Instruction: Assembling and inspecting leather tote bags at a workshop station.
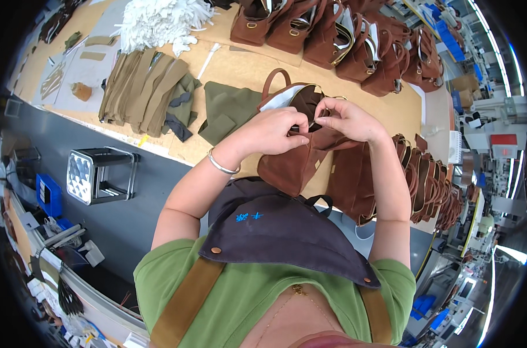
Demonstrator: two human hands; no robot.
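A brown handbag (287,169) stands at the table edge in front of me, its top open, with a dark lining, a yellowish zip edge and one raised handle. My left hand (280,129) is closed at the near rim, fingers curled over the opening and thumb against the outside. Across the opening, my right hand (350,119) is closed in a pinch, thumb and forefinger together at the zip edge. Whatever is between those fingertips is too small to make out. Dark green fabric pieces (231,107) lie just left of the bag.
Several brown bags (318,43) stand in a row at the far side; more bags (353,180) crowd the right. Left of me are stacked olive strips (141,87), a white heap of strips (159,23) and an amber bottle (80,91). A metal stool (89,177) stands on the floor.
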